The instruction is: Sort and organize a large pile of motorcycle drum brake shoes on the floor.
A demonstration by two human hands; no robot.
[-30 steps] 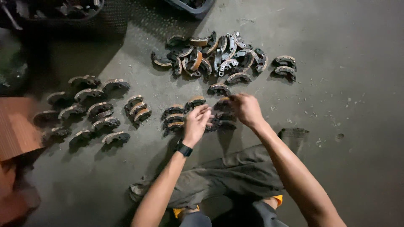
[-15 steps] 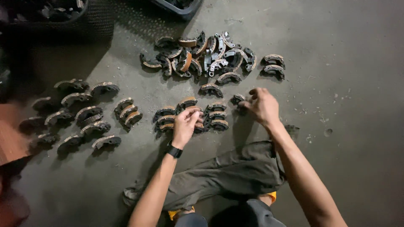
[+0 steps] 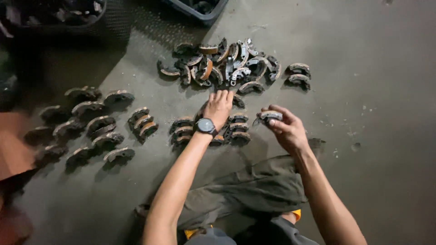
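Observation:
I sit on a concrete floor among worn brake shoes. My right hand (image 3: pixel 284 129) holds one curved brake shoe (image 3: pixel 270 115) just above the floor. My left hand (image 3: pixel 219 108), with a black watch on its wrist, reaches forward with fingers spread over a small stack of shoes (image 3: pixel 239 131), fingertips near a shoe (image 3: pixel 239 102) at the edge of the loose pile. A jumbled pile of brake shoes (image 3: pixel 222 63) lies further ahead. Two neat stacks (image 3: pixel 182 130) stand just left of my left wrist.
Rows of sorted shoes (image 3: pixel 88 124) lie to the left, another small stack (image 3: pixel 142 122) nearer. Two shoes (image 3: pixel 299 75) sit apart at the right of the pile. A dark crate (image 3: pixel 200 9) and a black basket (image 3: pixel 54 18) stand at the back. My bent leg (image 3: pixel 245 190) lies below.
My left hand has reached forward past the stacks toward the loose pile. My right hand has lifted a brake shoe and drawn it slightly back.

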